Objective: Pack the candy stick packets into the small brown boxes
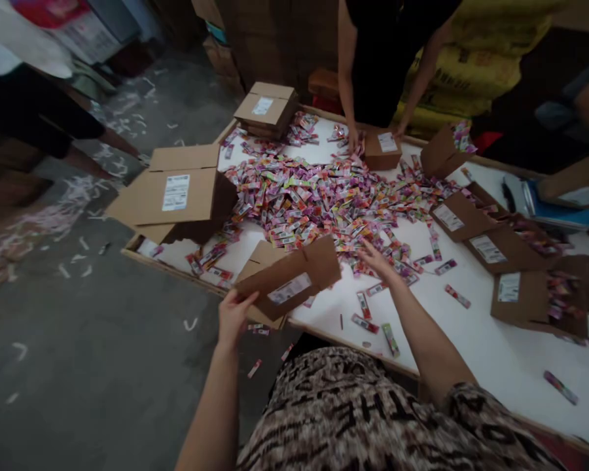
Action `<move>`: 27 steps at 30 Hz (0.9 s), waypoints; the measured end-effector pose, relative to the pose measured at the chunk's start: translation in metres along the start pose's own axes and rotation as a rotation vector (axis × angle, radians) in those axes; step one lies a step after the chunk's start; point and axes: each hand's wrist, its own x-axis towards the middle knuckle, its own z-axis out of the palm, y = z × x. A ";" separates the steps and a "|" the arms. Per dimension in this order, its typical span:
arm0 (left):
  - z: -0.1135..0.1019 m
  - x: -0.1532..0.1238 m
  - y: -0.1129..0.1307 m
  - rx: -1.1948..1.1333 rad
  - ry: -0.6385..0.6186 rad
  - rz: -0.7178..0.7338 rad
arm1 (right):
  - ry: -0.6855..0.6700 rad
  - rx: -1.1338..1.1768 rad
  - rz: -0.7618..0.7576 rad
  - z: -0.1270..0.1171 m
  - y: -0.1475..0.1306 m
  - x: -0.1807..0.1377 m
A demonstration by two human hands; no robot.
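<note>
Fingers (249, 301) of the left hand (232, 319) grip a carton (319, 261); those of the right hand (377, 263) spread by the packets (299, 196)

The left hand is closed on the left end of the carton, which sits tilted at the middle of the frame, its right end higher. A white label (289, 288) shows on its near face. Paler cardboard (261, 258) shows behind and beneath; whether it is part of the same carton, I cannot tell. The right fingers are parted and stretched toward the upper left, at the lower edge of the heap; whether they touch or hold a packet is unclear.

The packets, small and mostly pink and purple, spread over the white table (451, 343) from the middle of the frame toward the upper right, with loose ones below. A patterned shirt (353, 405) fills the bottom centre.

Left of the heap lies a large labelled box (199, 186); a stack (265, 108) stands above it. At the right edge, open boxes (495, 252) hold packets, near a blue folder (559, 208). At top centre, a co-worker in black has one hand (354, 140) at the packets and the other by a small box (380, 157). Yellow sacks (481, 72) fill the upper right. At upper left, another person stands near white scraps (78, 196) on the grey floor (127, 379).
</note>
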 end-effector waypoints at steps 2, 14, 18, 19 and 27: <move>0.041 -0.022 0.004 0.021 -0.146 0.004 | 0.030 0.205 -0.120 -0.016 0.000 -0.021; 0.217 -0.153 -0.053 0.081 -0.731 -0.026 | 0.553 0.584 -0.006 -0.083 0.100 -0.172; 0.242 -0.185 -0.049 0.130 -0.790 0.116 | 0.341 0.570 -0.012 -0.091 0.132 -0.198; 0.244 -0.191 -0.050 0.167 -0.813 0.169 | 0.358 0.491 0.021 -0.088 0.140 -0.201; 0.204 -0.204 -0.084 0.462 -0.734 0.192 | 0.233 -0.067 -0.241 -0.073 0.133 -0.208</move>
